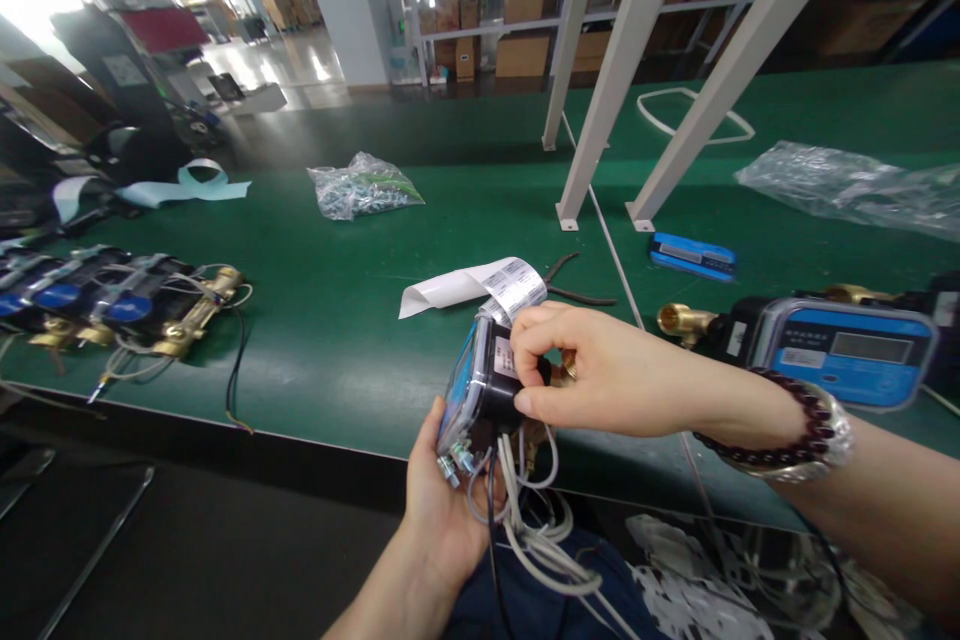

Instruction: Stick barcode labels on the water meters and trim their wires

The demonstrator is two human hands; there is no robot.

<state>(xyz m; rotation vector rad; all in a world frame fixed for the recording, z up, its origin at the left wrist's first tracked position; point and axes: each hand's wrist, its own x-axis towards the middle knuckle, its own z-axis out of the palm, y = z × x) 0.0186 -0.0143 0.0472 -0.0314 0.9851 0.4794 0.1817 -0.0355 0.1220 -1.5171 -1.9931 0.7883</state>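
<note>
In the head view, the left hand (448, 530) is cupped palm up, its thumb along the near side of a black plastic box-shaped meter with a blue face under a clear cover (496, 410), holding it tilted on edge just above the front edge of the smooth green counter (322, 340). The right hand (566, 360) is mostly closed, forefinger curled and thumb nearly meeting it, the tips touching the meter's black side beside a small white printed label (504, 356); whether anything is pinched between them I cannot tell. A dark bead bracelet (801, 420) and a shiny silvery bangle (836, 435) circle the right wrist.

Shiny metal screws (450, 470) show at the meter's lower corner, and smooth, looped pale grey cables (555, 575) hang below it. Just behind the meter, a curling strip of glossy printed labels (517, 285) arches up from its plain white end.

To the right, a matching blue-faced meter with a grey display (840, 350) sits beside a round, threaded brass fitting (684, 320). Further back lie a flat blue rectangular panel (691, 257) and a crinkled clear bag full of small metal pieces (364, 190).
</note>
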